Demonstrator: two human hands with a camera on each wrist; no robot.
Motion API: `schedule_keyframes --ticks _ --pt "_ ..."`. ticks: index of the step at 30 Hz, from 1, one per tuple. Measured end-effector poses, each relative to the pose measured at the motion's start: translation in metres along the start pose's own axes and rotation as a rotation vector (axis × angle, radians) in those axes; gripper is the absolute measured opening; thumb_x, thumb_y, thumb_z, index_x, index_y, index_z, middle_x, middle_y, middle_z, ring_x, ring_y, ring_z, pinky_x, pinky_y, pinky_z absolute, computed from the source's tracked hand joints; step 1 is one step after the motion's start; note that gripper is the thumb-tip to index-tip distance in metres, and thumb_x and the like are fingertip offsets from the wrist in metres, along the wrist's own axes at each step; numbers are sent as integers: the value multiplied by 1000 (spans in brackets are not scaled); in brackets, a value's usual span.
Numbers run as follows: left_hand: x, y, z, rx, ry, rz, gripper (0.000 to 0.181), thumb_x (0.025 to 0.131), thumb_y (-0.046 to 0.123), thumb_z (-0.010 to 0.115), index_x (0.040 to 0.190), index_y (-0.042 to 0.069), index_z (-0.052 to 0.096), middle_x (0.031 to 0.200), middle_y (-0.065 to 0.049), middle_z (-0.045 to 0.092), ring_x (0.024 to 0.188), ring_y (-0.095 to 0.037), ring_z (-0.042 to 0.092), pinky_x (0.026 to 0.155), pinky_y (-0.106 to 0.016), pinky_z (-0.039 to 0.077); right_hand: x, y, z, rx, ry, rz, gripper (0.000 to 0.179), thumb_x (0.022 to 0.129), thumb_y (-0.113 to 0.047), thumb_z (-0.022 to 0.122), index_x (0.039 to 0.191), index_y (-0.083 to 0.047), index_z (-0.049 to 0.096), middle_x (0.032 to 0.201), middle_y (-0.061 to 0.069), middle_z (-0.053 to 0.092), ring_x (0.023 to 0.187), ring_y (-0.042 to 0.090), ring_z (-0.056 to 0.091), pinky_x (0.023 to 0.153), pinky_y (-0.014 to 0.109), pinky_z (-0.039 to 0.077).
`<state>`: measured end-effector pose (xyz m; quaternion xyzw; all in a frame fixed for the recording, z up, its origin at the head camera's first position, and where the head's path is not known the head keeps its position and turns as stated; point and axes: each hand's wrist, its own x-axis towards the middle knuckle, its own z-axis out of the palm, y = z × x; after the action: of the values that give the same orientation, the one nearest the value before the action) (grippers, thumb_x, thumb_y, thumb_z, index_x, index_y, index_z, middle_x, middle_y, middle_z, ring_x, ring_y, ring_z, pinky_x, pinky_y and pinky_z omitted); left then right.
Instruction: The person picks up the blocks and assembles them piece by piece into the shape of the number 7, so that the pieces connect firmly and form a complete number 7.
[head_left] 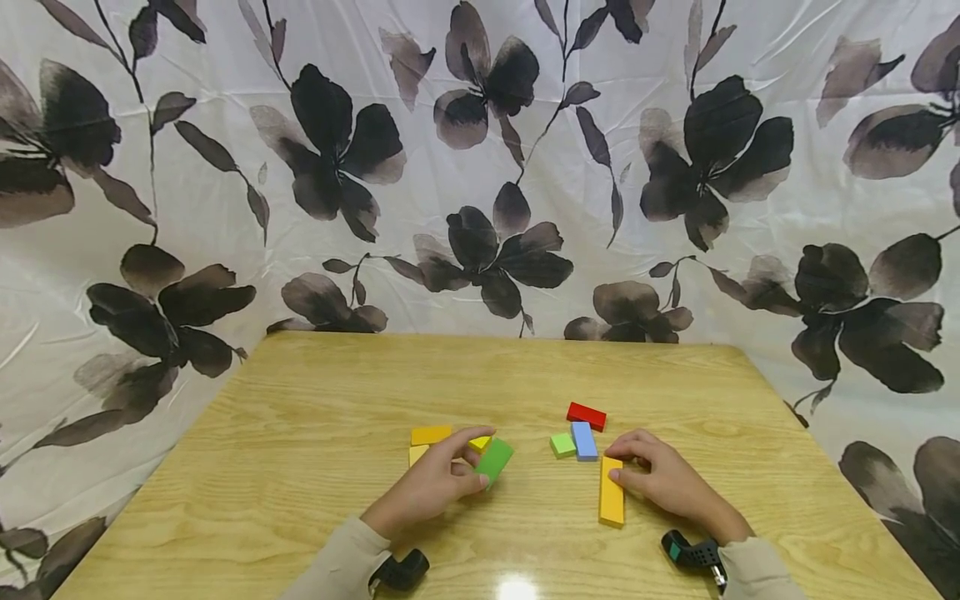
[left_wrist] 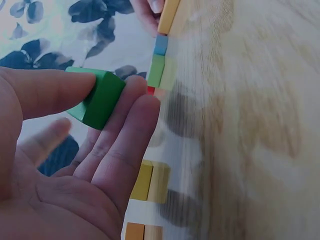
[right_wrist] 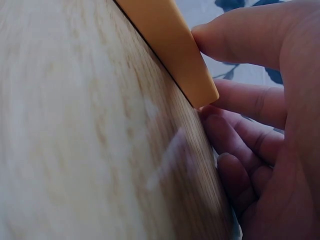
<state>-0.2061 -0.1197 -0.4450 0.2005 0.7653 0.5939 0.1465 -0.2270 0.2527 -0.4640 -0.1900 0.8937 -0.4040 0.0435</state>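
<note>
My left hand (head_left: 442,477) pinches a green block (head_left: 494,462) between thumb and fingers, above the table. In the left wrist view, the thumb presses one side of this green block (left_wrist: 102,100) and the fingers lie behind it. On the right, my right hand (head_left: 663,479) grips the far end of a long orange block (head_left: 611,493) lying on the table. The right wrist view shows the thumb on the side of that orange block (right_wrist: 172,45) and a finger at its end. Just beyond are a blue block (head_left: 584,442), a light green block (head_left: 562,446) and a red block (head_left: 587,416).
Behind the left hand lie an orange-yellow block (head_left: 431,435), a pale yellow block (head_left: 417,454) partly hidden by the hand, and a yellow block (head_left: 480,443). The wooden table (head_left: 337,392) ends at a floral cloth (head_left: 480,183) hanging behind and at both sides.
</note>
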Motion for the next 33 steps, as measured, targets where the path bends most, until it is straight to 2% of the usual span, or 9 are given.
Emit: schedule_keyframes --ticks 2,5,11,16,19,23,26,33 --pt "-2 1 1 -13 -16 7 64 97 6 66 154 19 41 114 -16 52 87 -27 65 78 -35 57 -1 0 1 -2 -2 2 29 95 -33 71 120 -18 71 122 -3 58 118 22 53 102 51 41" --pt "-3 1 2 -36 -28 16 66 97 3 64 155 24 40 112 -17 51 83 -28 65 79 -37 57 -1 1 2 -7 3 -1 30 95 -33 71 120 -18 71 121 -4 59 118 22 53 102 52 41" --pt "-3 -2 3 -116 -27 3 60 96 2 62 152 14 44 109 -19 50 88 -30 66 82 -42 57 -1 2 4 -9 3 -2 29 95 -33 71 120 -19 71 121 -4 59 117 22 53 102 51 41" --pt "0 -3 4 -140 -26 1 60 95 0 63 151 9 44 106 -18 49 89 -31 66 82 -44 57 -1 2 3 -6 5 4 30 95 -35 71 120 -19 71 123 -3 59 118 23 53 102 53 41" --pt "1 -2 4 -93 -32 12 61 95 4 67 151 10 43 104 -17 50 84 -28 64 78 -40 58 0 1 2 -5 11 8 30 95 -34 71 120 -18 71 123 -3 59 118 24 52 103 54 39" --pt "1 -1 4 44 -24 14 62 94 15 72 151 13 46 103 -12 56 81 -23 60 71 -33 54 0 1 1 -8 17 6 30 95 -33 71 120 -18 71 121 -3 59 118 23 52 103 54 39" --pt "1 -1 4 113 -23 6 63 93 20 74 150 13 47 103 -8 59 83 -21 58 70 -30 51 0 2 2 -11 14 9 29 95 -33 71 120 -18 71 121 -3 59 118 22 53 102 53 40" --pt "0 -3 5 156 -55 3 62 94 21 73 150 15 48 101 -4 62 86 -20 60 70 -29 52 0 1 3 0 13 10 29 94 -34 71 119 -19 71 121 -4 59 117 21 53 102 51 40"
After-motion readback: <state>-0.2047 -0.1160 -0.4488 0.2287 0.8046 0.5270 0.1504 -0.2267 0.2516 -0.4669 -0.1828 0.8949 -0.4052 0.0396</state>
